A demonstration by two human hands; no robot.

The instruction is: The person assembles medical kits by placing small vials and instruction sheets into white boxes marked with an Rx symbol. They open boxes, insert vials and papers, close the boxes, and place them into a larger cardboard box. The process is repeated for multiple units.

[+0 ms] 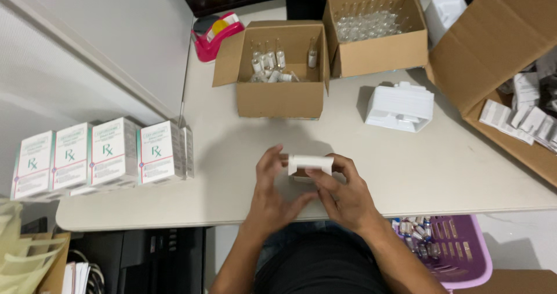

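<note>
On the smooth pale tabletop point(232, 154), at frame centre, I saw my left hand point(271, 184) and right hand point(342, 192), fingers wrapped around a small white rectangular carton point(310, 164), cardboard boxes point(281, 67) above.

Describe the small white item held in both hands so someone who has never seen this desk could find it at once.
Start at the pale desk and go to its near edge, in front of the open brown cardboard box of glass vials. There the left hand and right hand pinch a small white folded carton piece. Unlike the bulkier white moulded tray lying farther back, it is thin, flat and lifted off the surface.
</note>
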